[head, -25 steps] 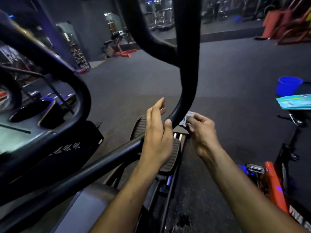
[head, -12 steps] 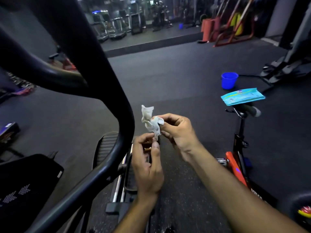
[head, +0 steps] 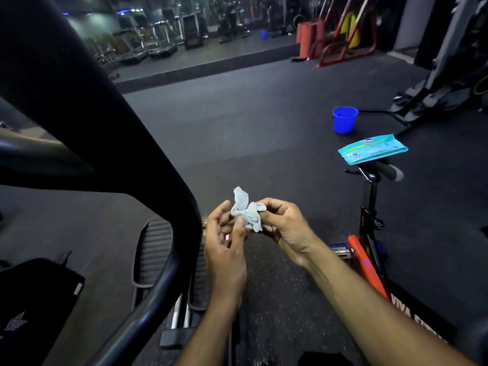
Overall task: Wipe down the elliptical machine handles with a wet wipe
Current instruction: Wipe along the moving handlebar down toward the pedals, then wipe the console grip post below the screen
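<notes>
At the far left a thick black elliptical handle (head: 169, 207) sweeps down from the top of the view and curves back toward the lower left, with a second dark bar joining it from the left edge. Beneath its bend lies a ribbed black foot pedal (head: 154, 254), and the metal rails of the machine run under it toward the bottom of the view. Just to the right of the handle, and clear of it, the left hand (head: 224, 249) is raised with its thumb and fingers curled, its grip pinching the lower left edge of a crumpled wet wipe (head: 248, 211). The wipe is held in the air between both hands, bunched and twisted, with one flap standing upward. The right hand (head: 285, 225) meets it from the other side, its grip clenched on the wipe's right part between thumb and curled fingers. Both forearms reach in from the bottom of the view over the dark speckled floor (head: 264, 128). Further right stands an orange and black exercise bike (head: 367, 260), and a teal wipes packet (head: 372, 151) lies on its handlebars. Behind the packet, on the floor, sits a blue bucket (head: 344, 120).
</notes>
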{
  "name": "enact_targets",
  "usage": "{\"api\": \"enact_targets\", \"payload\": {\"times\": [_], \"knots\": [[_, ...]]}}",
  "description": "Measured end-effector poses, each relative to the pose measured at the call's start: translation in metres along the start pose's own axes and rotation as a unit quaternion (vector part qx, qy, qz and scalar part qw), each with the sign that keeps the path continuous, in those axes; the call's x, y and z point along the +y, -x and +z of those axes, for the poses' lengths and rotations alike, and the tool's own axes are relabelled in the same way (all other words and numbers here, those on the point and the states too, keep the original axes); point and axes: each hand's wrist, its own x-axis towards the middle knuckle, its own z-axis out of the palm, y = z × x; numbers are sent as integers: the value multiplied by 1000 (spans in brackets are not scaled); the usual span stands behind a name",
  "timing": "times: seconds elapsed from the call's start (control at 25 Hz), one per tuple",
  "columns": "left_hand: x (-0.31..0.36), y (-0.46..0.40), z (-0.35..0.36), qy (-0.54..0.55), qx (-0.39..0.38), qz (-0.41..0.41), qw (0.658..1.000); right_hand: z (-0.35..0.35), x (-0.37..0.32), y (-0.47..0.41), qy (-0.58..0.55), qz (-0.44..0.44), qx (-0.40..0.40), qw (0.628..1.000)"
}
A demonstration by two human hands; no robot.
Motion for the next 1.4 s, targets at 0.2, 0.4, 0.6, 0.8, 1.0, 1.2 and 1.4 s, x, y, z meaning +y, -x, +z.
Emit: {"api": "enact_targets", "payload": {"times": [0.2, 0.4, 0.6, 0.8, 1.0, 1.2, 1.4], "knots": [[-30, -35, 6, -24, 53, -11, 998, -18, 7, -46, 69, 17, -20, 997], [-61, -93, 58, -43, 69, -37, 996, -70, -2, -122, 167, 38, -123, 978], [-77, -145, 110, -35, 42, -64, 996, -118, -19, -192, 115, -6, -91, 989], [-93, -187, 111, -44, 88, -69, 993, -123, -3, -246, 96, 6, -93, 991], [-108, -211, 85, -76, 166, -84, 980, -79, 18, -306, 157, 36, -194, 968], [-124, -225, 30, -95, 270, -57, 957, -18, 39, -341, 192, 66, -368, 908], [-118, -235, -11, -63, 362, -45, 929, 41, 41, -376, 255, 72, -504, 822]]}}
